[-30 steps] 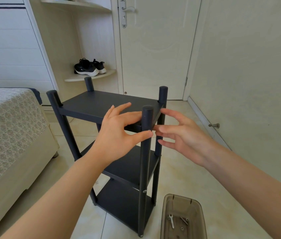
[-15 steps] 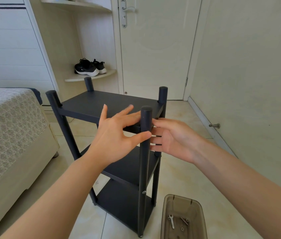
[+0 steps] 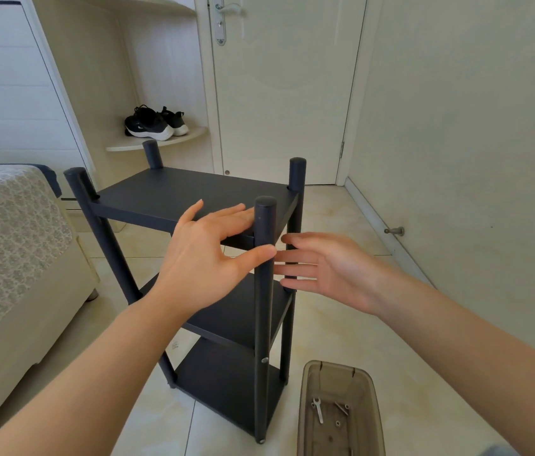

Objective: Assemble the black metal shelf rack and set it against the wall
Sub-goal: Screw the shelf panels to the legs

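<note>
The black metal shelf rack [image 3: 174, 195] stands upright on the tiled floor with three shelves and four round posts. My left hand [image 3: 207, 258] lies open at its near right corner, fingers flat on the top shelf and thumb touching the front post [image 3: 264, 291]. My right hand [image 3: 322, 268] is open just right of that post, palm turned toward it and fingers straight, its fingertips in front of the rear right post. It holds nothing.
A brown translucent plastic bin [image 3: 338, 383] with a small wrench and loose screws sits on the floor at the rack's right. A bed [image 3: 6, 251] is on the left. The wall [image 3: 473, 126] runs along the right, with a doorstop [image 3: 394, 231]. A closed door [image 3: 285, 93] stands behind.
My right hand had moved in against the front post; now it has drawn back to the right and opened flat. My left hand stays at the corner, its fingers spread flatter on the shelf.
</note>
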Motion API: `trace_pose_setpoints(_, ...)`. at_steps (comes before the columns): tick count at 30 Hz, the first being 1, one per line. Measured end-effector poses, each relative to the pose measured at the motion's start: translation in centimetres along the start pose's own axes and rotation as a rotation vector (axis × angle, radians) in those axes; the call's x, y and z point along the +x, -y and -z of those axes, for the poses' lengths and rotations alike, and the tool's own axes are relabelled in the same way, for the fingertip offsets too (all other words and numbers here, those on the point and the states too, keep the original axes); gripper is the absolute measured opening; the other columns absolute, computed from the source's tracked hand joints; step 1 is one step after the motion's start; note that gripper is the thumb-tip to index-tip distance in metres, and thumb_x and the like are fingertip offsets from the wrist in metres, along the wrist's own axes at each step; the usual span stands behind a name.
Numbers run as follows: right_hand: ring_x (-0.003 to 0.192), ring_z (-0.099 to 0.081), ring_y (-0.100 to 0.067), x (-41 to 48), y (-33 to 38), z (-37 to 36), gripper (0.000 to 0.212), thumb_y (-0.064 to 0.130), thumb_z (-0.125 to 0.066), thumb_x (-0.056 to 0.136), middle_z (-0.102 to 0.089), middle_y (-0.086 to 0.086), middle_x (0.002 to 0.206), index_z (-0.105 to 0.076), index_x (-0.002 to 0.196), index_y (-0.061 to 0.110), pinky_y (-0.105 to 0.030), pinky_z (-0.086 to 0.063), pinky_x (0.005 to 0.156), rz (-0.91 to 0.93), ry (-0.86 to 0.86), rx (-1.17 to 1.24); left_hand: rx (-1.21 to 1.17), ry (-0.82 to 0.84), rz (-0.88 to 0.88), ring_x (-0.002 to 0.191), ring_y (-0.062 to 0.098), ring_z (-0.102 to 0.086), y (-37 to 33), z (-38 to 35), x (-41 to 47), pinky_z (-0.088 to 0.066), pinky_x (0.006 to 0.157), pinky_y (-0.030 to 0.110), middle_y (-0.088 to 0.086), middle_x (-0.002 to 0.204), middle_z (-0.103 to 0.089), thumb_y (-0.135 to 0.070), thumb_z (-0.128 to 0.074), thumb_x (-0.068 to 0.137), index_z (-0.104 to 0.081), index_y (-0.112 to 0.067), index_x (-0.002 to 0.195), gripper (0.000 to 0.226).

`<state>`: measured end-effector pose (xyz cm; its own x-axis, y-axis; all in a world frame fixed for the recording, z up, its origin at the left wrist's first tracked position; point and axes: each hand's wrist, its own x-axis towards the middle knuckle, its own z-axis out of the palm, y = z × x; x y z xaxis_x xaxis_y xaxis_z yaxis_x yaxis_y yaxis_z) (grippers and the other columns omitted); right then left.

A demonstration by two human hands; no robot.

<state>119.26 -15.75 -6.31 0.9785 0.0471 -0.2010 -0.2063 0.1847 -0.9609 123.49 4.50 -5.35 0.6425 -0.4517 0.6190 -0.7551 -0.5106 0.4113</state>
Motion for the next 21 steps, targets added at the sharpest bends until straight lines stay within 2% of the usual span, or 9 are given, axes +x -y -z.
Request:
trace_pose_setpoints(3,0.098,-0.073,-0.024,-0.4,-1.9,1.7,0.03,0.024,-0.062,0.096,-0.075,-0.006,0.105,-0.057,0.125,0.014,-0.043,-0.056,0.093,-0.062,-0.04,-0.117,-0.01,0.002,0.01,0.13,-0.009,-0.038,-0.1,-0.2,0.0,-0.01,0.119,0.031,-0.021,0.133,-0.057,-0.059,-0.056,0.082,-0.069,-0.03,0.126,0.054)
trace_pose_setpoints(6,0.094,-0.074,-0.021,-0.2,-4.4,3.7,0.023,0.025,-0.061,0.097,-0.076,-0.004,0.101,-0.063,0.118,0.015,-0.04,-0.058,0.089,-0.137,-0.083,-0.267,-0.022,-0.009,0.012,0.133,-0.003,-0.044,-0.1,0.0,0.0,-0.012,0.118,0.029,-0.014,0.133,-0.063,-0.063,-0.06,0.085,-0.068,-0.033,0.125,0.051)
trace_pose_setpoints(11,0.091,-0.074,-0.02,1.0,-9.1,7.0,0.023,0.024,-0.057,0.099,-0.076,-0.004,0.099,-0.063,0.117,0.011,-0.035,-0.06,0.082,-0.4,-0.049,-0.576,-0.002,-0.032,-0.012,0.127,0.002,-0.052,0.1,-0.1,0.2,-0.016,0.111,0.024,-0.024,0.117,-0.065,-0.061,-0.055,0.085,-0.07,-0.034,0.115,0.043)
trace_pose_setpoints(14,0.086,-0.072,-0.022,2.0,-12.6,8.8,0.025,0.023,-0.056,0.098,-0.076,-0.007,0.098,-0.062,0.117,0.008,-0.033,-0.06,0.079,-0.535,-0.034,-0.645,0.006,-0.062,-0.037,0.117,0.007,-0.06,-0.2,-0.4,0.0,-0.024,0.108,0.029,-0.017,0.113,-0.071,-0.062,-0.05,0.086,-0.072,-0.028,0.113,0.049)
trace_pose_setpoints(16,0.08,-0.071,-0.019,2.7,-15.5,9.9,0.023,0.022,-0.055,0.098,-0.075,-0.006,0.095,-0.063,0.114,0.007,-0.03,-0.059,0.073,-0.557,-0.077,-0.686,0.002,-0.079,-0.047,0.108,0.009,-0.063,-0.6,-0.6,-0.2,-0.025,0.106,0.031,-0.016,0.105,-0.071,-0.059,-0.051,0.088,-0.072,-0.027,0.108,0.044)
trace_pose_setpoints(19,0.071,-0.065,-0.021,3.1,-21.4,11.4,0.016,0.012,-0.052,0.098,-0.07,-0.01,0.087,-0.065,0.098,0.002,-0.028,-0.054,0.065,-0.585,-0.181,-0.717,-0.007,-0.09,-0.054,0.094,0.007,-0.062,-0.9,-1.1,-0.4,-0.025,0.104,0.029,-0.018,0.09,-0.065,-0.055,-0.052,0.09,-0.065,-0.03,0.095,0.028)
trace_pose_setpoints(21,0.066,-0.055,-0.025,3.1,-25.4,12.3,0.017,0.005,-0.05,0.094,-0.061,-0.015,0.077,-0.061,0.082,0.003,-0.029,-0.044,0.058,-0.609,-0.243,-0.764,-0.009,-0.099,-0.06,0.089,0.008,-0.06,-0.9,-1.1,-0.4,-0.027,0.104,0.032,-0.02,0.085,-0.059,-0.053,-0.052,0.091,-0.059,-0.034,0.092,0.02)
